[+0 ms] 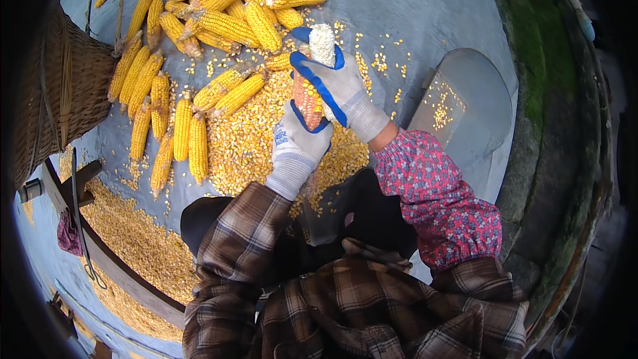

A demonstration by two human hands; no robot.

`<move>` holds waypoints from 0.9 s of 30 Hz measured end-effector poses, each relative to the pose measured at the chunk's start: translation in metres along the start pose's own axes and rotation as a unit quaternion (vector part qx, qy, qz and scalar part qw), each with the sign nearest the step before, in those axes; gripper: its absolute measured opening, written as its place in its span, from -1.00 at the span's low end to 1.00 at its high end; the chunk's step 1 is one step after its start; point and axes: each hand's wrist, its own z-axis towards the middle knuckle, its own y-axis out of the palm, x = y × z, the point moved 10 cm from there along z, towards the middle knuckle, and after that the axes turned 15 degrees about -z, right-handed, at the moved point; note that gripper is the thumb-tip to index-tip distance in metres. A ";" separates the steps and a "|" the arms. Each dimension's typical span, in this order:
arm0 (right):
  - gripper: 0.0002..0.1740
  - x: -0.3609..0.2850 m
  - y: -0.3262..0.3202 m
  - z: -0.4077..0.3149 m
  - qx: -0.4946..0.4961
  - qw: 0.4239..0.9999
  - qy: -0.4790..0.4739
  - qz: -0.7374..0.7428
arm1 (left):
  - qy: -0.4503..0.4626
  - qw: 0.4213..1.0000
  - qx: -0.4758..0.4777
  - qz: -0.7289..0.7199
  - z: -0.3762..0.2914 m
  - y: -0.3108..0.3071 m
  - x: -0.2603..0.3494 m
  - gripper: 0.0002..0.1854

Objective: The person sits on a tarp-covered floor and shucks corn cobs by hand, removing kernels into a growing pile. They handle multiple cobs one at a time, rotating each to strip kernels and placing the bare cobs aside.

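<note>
Both my hands wear pale knit gloves with blue coating. My left hand grips the lower end of a partly shelled corn ear, its reddish cob showing beside some yellow kernels. My right hand is closed around a whitish bare cob, held over the upper part of that ear. Beneath both hands spreads a heap of loose corn kernels. Whole yellow corn ears lie piled beyond the hands, and more ears rest to the left. The right fingers partly hide the held ear.
A woven basket with cords stands at the left. Below it, a wooden beam with a metal rod on it crosses more spread kernels. A metal scoop holding some kernels lies at the right, near a mossy stone edge.
</note>
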 end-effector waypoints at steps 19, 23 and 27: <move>-0.62 0.038 0.008 -0.005 -0.003 0.987 0.157 0.033 | -0.273 0.911 -0.062 -0.304 -0.015 0.014 -0.034 -0.69; -0.54 0.021 0.011 -0.006 -0.050 0.980 0.118 0.150 | -0.091 0.991 0.002 -0.101 0.005 -0.005 -0.019 -0.54; -0.55 0.003 0.015 -0.014 -0.019 0.995 0.057 -0.077 | 0.088 0.992 0.037 0.083 0.004 -0.006 0.014 -0.45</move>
